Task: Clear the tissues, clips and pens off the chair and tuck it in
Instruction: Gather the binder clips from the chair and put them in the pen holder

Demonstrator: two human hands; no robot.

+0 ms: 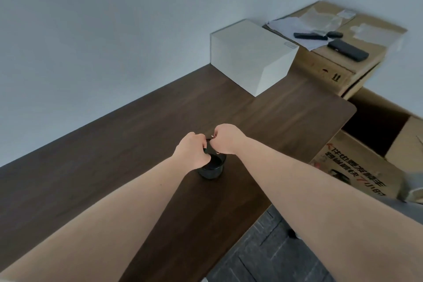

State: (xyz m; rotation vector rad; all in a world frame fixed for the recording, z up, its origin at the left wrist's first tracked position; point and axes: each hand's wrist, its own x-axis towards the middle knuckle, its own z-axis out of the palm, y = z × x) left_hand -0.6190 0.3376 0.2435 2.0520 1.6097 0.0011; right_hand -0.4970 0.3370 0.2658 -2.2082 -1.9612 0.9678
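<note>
A small black round cup (211, 170) stands on the dark wooden desk (137, 144). Both my hands hover right over its mouth. My left hand (192, 152) is closed around a black binder clip (208, 147), mostly hidden by the fingers. My right hand (225, 138) is closed too, and pinches a silver wire handle of a clip at its fingertips. The two hands almost touch each other. The chair, tissues and pens are out of view.
A white box (251, 57) sits at the desk's far end against the wall. Beyond it a cardboard box (332, 68) carries papers, plastic bags and dark remotes. An open printed carton (366, 167) stands right of the desk. Dark grey floor tiles (274, 254) lie below the desk edge.
</note>
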